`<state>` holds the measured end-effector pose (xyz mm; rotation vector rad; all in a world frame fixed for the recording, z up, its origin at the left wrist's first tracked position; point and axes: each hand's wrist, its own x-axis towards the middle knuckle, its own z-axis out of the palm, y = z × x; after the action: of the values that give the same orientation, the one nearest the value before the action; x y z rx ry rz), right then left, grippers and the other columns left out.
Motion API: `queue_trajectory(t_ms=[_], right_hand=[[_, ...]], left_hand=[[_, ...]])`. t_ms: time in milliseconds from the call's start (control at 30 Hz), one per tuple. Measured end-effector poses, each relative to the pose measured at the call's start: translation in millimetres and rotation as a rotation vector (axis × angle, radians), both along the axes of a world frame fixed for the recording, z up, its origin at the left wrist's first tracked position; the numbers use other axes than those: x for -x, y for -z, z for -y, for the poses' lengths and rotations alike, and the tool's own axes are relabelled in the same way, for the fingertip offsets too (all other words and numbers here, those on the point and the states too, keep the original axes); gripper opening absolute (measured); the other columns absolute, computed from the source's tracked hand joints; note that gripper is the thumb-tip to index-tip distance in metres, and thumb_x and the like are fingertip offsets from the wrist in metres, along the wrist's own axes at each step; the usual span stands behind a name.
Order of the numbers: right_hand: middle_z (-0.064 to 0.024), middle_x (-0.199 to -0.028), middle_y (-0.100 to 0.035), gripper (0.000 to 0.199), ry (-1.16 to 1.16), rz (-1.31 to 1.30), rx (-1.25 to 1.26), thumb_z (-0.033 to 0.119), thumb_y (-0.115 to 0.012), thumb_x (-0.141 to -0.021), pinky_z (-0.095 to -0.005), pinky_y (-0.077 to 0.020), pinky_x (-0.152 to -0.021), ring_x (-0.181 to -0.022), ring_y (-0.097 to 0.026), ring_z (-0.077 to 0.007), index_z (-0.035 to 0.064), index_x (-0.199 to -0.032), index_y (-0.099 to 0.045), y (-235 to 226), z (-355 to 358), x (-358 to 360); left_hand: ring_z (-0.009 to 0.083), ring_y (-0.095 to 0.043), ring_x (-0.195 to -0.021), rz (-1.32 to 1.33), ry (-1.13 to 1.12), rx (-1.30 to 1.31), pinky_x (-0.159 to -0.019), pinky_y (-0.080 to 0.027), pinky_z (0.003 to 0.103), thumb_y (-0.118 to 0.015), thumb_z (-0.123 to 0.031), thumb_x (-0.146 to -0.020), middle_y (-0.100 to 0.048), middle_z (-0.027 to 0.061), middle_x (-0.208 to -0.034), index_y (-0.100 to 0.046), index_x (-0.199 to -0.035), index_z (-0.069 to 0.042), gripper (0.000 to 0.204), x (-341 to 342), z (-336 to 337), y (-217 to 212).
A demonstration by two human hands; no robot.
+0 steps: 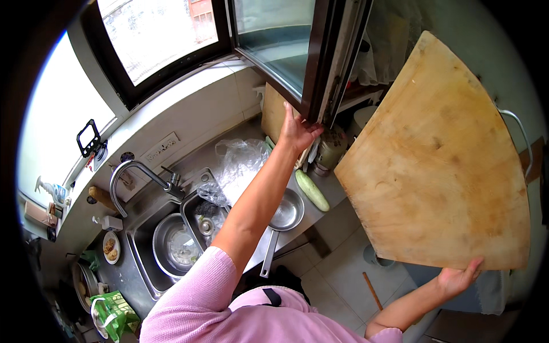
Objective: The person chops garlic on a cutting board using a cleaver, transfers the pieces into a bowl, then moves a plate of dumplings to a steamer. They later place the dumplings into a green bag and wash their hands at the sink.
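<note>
My right hand (456, 280) grips the lower edge of a large wooden cutting board (440, 154), raised on the right side and tilted. The fingers behind the board are hidden. My left hand (298, 132) reaches far forward, thumb up and fingers apart, at the lower corner of the open window sash (311, 68). Whether it presses on the dark frame I cannot tell. Just beyond that hand a smaller wooden board (273, 112) leans against the tiled wall. A pale green cucumber-like vegetable (312, 190) and a long-handled metal saucepan (287, 211) are on the counter below my left forearm.
Left of my arm is a steel sink (143, 257) with a metal basin (171, 251) and a curved faucet (117, 177). Clear plastic bags (243, 163) lie behind it. A plate of food (111, 247) and a green bag (114, 314) are farther left. A stick (372, 290) rests below, over the floor.
</note>
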<state>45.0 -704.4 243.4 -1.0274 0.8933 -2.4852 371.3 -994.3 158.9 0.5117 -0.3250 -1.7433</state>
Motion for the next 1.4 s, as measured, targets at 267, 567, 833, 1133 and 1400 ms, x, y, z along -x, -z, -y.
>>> queue_trajectory(t_ms=[267, 567, 833, 1133, 1400], right_hand=[[-0.0154, -0.117, -0.046, 0.043, 0.072, -0.074, -0.142, 0.021, -0.048, -0.085, -0.0335, -0.0362, -0.089, -0.104, -0.046, -0.0231, -0.0085, -0.116, -0.04, -10, 42, -25], [-0.0177, -0.115, -0.046, 0.041, -0.091, -0.04, -0.153, 0.017, -0.049, -0.084, -0.0345, -0.0369, -0.088, -0.103, -0.047, -0.024, -0.0114, -0.113, -0.041, -12, 64, -36], [-0.0116, -0.102, -0.054, 0.032, -0.277, -0.063, -0.008, 0.014, -0.058, -0.079, -0.0298, -0.0401, -0.08, -0.09, -0.052, -0.0186, -0.0056, -0.103, -0.05, -13, 161, -142], [-0.0035, -0.083, -0.058, 0.024, -0.25, -0.357, -0.066, 0.02, -0.06, -0.079, -0.0225, -0.0395, -0.068, -0.073, -0.05, -0.0102, 0.0002, -0.091, -0.055, 26, 276, -266], [-0.0086, -0.076, -0.057, 0.026, -0.123, -0.277, -0.087, 0.023, -0.063, -0.075, -0.0269, -0.0419, -0.063, -0.067, -0.053, -0.0161, -0.0001, -0.085, -0.055, 60, 319, -293]], left_hand=[[0.0337, -0.004, -0.128, -0.003, 0.15, 0.101, -0.098, 0.001, 0.054, -0.029, -0.085, -0.054, -0.009, 0.0145, -0.14, -0.015, -0.134, -0.016, 0.107, 30, 7, -17], [0.0401, -0.02, -0.12, 0.275, 0.09, -0.013, -0.094, -0.013, 0.059, -0.027, -0.085, -0.057, -0.019, 0.0209, -0.133, -0.017, -0.133, -0.02, 0.1, -78, -47, -14], [0.0327, -0.048, -0.096, 0.483, -0.203, -0.153, -0.091, -0.02, 0.058, -0.026, -0.073, -0.07, -0.049, 0.0138, -0.105, -0.047, -0.112, -0.01, 0.078, -149, -85, -34], [0.0258, -0.053, -0.086, 0.547, -0.363, -0.189, -0.077, -0.034, 0.046, -0.019, -0.068, -0.076, -0.055, 0.0069, -0.095, -0.05, -0.107, -0.015, 0.069, -168, -103, -27], [0.0264, -0.054, -0.091, 0.542, -0.375, -0.221, -0.083, -0.033, 0.046, -0.021, -0.067, -0.077, -0.054, 0.0085, -0.104, -0.047, -0.112, -0.013, 0.07, -166, -102, -19]])
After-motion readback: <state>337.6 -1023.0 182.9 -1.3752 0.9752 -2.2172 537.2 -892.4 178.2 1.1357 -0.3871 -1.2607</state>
